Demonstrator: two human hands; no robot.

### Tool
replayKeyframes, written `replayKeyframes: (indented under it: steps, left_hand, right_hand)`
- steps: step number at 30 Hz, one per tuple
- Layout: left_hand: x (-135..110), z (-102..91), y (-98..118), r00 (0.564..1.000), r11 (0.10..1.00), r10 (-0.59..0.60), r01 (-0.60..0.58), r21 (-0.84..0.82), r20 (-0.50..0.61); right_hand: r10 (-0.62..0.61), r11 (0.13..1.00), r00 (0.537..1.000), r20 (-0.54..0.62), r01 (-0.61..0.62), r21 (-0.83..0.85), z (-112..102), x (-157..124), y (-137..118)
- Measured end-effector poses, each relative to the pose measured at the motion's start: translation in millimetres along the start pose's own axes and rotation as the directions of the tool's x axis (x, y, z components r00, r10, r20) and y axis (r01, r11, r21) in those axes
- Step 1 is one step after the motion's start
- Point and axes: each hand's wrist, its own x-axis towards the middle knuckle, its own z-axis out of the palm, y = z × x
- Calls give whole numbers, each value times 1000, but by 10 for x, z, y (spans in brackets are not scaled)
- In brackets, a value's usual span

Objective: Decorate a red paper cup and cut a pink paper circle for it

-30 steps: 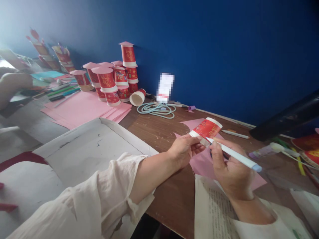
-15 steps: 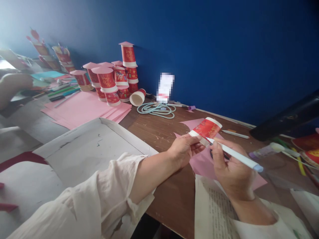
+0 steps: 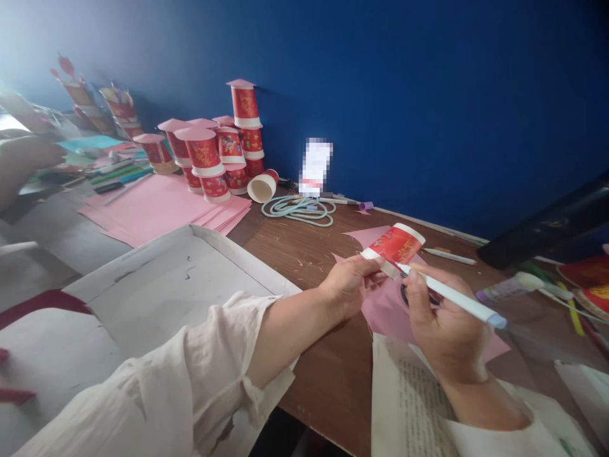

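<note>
My left hand (image 3: 353, 284) grips a red paper cup (image 3: 398, 243) with gold print, holding it tilted on its side above pink paper (image 3: 390, 312). Between the fingers of my right hand (image 3: 445, 317) is a white marker pen (image 3: 457, 295) with a pale blue end. Its tip meets the cup's side, close to the white band by my left fingers. Dark scissor-like loops show partly behind my right hand; the rest of that thing is hidden.
Stacked red paper cups (image 3: 205, 152) with pink tops stand at the back left, behind pink sheets (image 3: 143, 209). A cup (image 3: 263, 187) lies beside a coiled cable (image 3: 297, 212). A white box lid (image 3: 157, 279), a printed page (image 3: 404, 393) and a glue stick (image 3: 504, 289) surround my arms.
The marker has shifted very slightly to the right along with my right hand, its tip staying at the cup. My left hand and the cup hold nearly the same place.
</note>
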Motion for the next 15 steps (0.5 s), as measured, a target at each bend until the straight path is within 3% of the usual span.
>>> replayKeyframes:
  steps: [10, 15]
  left_hand:
    - [-5, -53, -22, 993, 999, -28, 22, 45, 118]
    - [8, -59, -33, 994, 999, -21, 16, 45, 105]
  right_hand:
    - [10, 1000, 1000, -23, -10, 22, 34, -2, -1]
    - [3, 1000, 1000, -7, -3, 30, 39, 6, 4]
